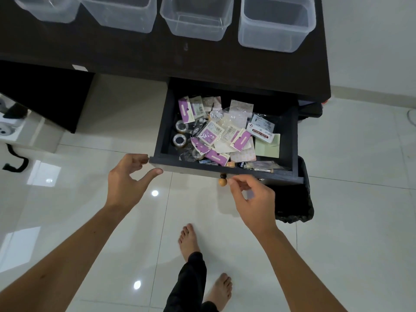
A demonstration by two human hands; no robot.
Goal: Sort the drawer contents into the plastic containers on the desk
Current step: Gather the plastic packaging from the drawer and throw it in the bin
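"What colour is that drawer (225, 170) by your fingers?"

"Black, same as my desk (112, 50) above it. Its knob (222, 181) is a light wooden tan on a dark neck."

"And inside?"

"Mostly purple-and-white packets (186, 109), some clear bags, and tape rolls (179, 139) that look clear with a yellowish tint. The sticky note pack (260, 133) is white with a red label in white letters, and the pad (267, 145) beside it is pale green."

"The containers (276, 23) up top?"

"Clear, frosted plastic, the dark desk showing through."

"And below you?"

"Glossy cream floor tiles (360, 199) with thin grey joints, and my trouser leg (191, 278) is black."
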